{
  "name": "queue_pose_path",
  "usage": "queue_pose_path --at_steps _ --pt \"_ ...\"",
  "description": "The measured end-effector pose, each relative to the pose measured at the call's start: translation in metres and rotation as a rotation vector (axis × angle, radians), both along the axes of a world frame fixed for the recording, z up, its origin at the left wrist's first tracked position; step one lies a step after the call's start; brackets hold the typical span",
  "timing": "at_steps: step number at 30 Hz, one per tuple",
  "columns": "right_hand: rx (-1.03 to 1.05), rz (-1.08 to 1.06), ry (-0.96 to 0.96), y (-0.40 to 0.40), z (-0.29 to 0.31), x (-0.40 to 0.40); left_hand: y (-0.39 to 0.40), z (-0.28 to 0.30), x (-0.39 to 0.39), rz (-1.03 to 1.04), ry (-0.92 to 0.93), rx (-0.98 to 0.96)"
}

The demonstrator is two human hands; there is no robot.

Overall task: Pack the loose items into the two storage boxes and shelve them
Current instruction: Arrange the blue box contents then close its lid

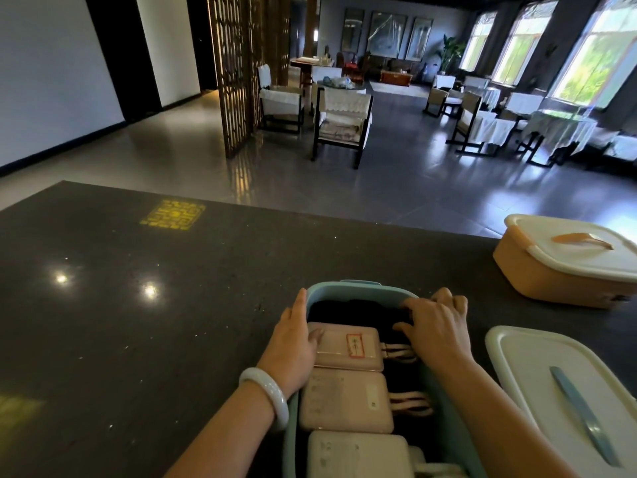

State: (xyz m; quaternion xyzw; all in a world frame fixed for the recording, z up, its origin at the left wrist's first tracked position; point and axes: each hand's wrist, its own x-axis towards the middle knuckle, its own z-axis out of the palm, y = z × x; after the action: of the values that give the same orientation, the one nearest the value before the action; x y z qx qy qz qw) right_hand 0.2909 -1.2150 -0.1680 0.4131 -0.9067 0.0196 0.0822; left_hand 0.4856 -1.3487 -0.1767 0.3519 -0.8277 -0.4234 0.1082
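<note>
An open blue storage box [348,291] stands on the dark counter right in front of me. Inside lie three flat pinkish-white packs in a row: the far one [348,346] with a red-edged label, a middle one [344,401] and a near one [358,453], each with pale cords to its right. Dark fabric [351,310] fills the far end. My left hand [293,350] lies along the box's left wall, its fingers touching the far pack. My right hand [434,326] presses on the dark contents at the far right corner, fingers bent over the rim.
The blue box's white lid [537,367] with a blue handle lies on the counter to the right. An orange storage box [537,270] with its white lid on stands at the far right. Beyond the counter's [138,322] far edge are floor, chairs and tables.
</note>
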Motion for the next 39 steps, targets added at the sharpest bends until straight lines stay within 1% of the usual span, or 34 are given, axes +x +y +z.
queue_pose_path --at_steps 4,16,27,35,39 --pt "-0.035 -0.006 -0.014 0.0010 0.0035 0.0031 -0.0005 0.0000 -0.0001 0.003 -0.006 0.009" --pt "-0.020 -0.018 -0.019 0.0016 0.0062 0.0051 0.0001 0.0007 -0.0002 0.006 -0.008 0.010" --pt "-0.083 -0.020 -0.039 0.0039 0.0035 0.0029 0.0003 0.0001 0.0005 0.002 -0.001 -0.002" --pt "-0.135 -0.024 -0.101 0.0045 0.0058 0.0044 0.0004 0.0021 0.0007 -0.010 -0.020 -0.010" --pt "-0.179 -0.018 -0.157 0.0060 0.0075 0.0058 -0.0006 0.0042 -0.0010 -0.031 -0.077 -0.052"
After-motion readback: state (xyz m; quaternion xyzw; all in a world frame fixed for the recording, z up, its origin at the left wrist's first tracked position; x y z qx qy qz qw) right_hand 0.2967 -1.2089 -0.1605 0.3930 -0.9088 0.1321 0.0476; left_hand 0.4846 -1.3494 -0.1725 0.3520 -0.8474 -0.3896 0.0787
